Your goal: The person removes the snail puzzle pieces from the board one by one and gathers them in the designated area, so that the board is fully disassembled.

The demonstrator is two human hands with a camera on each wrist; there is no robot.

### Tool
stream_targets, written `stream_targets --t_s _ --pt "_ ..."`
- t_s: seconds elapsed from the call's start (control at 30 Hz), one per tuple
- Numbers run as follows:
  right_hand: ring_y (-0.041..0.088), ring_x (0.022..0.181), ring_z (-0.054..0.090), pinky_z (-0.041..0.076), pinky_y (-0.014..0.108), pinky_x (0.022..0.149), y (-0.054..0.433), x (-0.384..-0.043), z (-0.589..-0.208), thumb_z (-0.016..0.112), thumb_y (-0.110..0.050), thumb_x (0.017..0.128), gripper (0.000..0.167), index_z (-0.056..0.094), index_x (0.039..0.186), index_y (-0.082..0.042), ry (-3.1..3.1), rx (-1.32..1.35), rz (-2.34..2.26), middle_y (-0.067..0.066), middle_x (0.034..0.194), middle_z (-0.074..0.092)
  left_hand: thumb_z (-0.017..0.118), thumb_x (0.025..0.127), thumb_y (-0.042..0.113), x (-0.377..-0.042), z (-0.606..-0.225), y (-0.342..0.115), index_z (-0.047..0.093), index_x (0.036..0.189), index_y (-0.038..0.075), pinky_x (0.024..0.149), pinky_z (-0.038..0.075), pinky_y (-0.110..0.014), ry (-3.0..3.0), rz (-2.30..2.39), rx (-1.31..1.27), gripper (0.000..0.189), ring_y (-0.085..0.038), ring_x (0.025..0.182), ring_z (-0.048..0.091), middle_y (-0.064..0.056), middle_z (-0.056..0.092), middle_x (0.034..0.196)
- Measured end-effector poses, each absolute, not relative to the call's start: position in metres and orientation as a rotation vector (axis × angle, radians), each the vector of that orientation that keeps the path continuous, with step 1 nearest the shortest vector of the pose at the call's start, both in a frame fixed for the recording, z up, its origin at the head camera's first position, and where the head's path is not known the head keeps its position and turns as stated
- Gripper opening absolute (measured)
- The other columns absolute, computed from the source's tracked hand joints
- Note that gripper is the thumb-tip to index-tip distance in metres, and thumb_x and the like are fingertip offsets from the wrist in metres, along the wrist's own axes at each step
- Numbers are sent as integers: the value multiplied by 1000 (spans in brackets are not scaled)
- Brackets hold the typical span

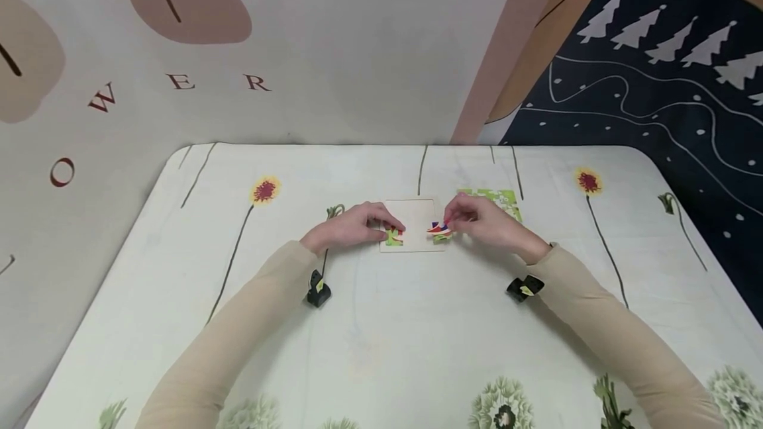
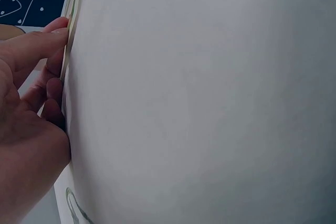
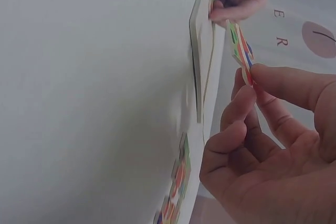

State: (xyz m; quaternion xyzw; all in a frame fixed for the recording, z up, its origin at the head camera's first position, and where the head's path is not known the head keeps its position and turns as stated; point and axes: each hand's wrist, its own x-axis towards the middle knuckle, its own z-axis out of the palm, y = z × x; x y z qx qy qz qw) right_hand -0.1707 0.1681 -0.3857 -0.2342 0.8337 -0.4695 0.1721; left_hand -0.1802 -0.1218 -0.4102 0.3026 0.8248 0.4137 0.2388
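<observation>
A flat, pale puzzle board (image 1: 417, 210) lies on the table before me. My left hand (image 1: 356, 224) reaches over its left edge. Its thumb and fingers rest at a green puzzle piece (image 1: 394, 239) on the board's left side, partly covered by the fingers. Over the board's right edge, my right hand (image 1: 490, 222) pinches a red, white, blue and green puzzle piece (image 1: 440, 230) between thumb and fingers. In the right wrist view this puzzle piece (image 3: 241, 48) is raised and tilted, apart from the board (image 3: 200, 51).
More green-patterned puzzle pieces (image 1: 503, 199) lie behind my right hand, beyond the board's right edge. A flower-printed cloth (image 1: 369, 336) covers the table. A pale wall (image 1: 357, 51) stands behind the table, with a dark printed hanging (image 1: 632, 91) at the right.
</observation>
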Motion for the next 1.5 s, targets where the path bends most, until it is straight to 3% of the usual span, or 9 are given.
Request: stream_targets --t_s 0.17,0.37,0.7,1.1,1.5 --pt "22 88 58 43 27 73 178 -173 -384 62 2 90 5 64 94 0 2408 -614 -1316 9 87 64 62 90 0 -180 -409 -123 70 118 9 89 37 -35 2253 1139 835 31 -18 102 51 -1 61 106" --pt "20 81 56 43 26 71 188 -174 -381 62 2 90 4 64 93 0 2436 -599 -1319 9 86 63 62 89 0 -181 -406 -123 70 118 9 89 37 -35 2239 1153 818 31 -18 102 51 -1 61 106" --pt "19 80 54 42 26 65 206 -174 -377 60 0 92 7 64 97 1 2418 -522 -1310 14 94 63 63 89 0 -182 -408 -123 70 118 8 89 37 -34 2227 1179 820 30 -18 103 52 -1 61 107" --pt "21 76 50 41 28 59 227 -170 -379 62 -5 93 11 64 102 1 2462 -502 -1224 12 94 62 63 89 0 -182 -407 -121 70 117 8 88 37 -34 2223 1186 810 30 -18 101 52 -1 61 106" --pt "19 79 54 44 27 65 243 -167 -381 62 -8 94 12 66 102 1 2484 -494 -1152 10 95 64 63 89 0 -181 -411 -122 71 117 10 88 36 -34 2231 1179 785 31 -17 101 52 1 61 106"
